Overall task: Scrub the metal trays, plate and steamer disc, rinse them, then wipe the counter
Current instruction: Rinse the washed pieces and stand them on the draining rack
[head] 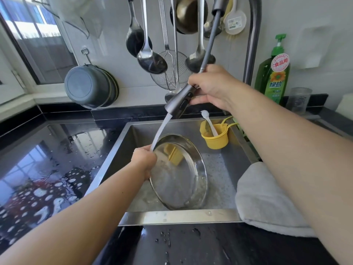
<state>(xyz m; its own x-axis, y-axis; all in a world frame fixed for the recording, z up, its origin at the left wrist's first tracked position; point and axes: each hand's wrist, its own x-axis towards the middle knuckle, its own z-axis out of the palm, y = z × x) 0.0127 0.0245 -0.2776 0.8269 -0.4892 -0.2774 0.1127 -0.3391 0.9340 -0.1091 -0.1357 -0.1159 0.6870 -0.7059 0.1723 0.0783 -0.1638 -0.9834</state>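
Head view: right hand wrapped round the pull-out sprayer head at 12 o'clock, aimed down-left so the stream hits the tray rim. Left hand grips the round metal tray by its 9 o'clock edge, tilted on edge in the sink — likely so suds run off. Count: one tray in view, other trays, plate and disc not seen; one grey cloth at 3 o'clock on the rim; one soap bottle at 1 — counter wet

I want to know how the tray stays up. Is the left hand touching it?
Touching. The head view shows the left hand gripping the rim of the tilted tray over the sink.
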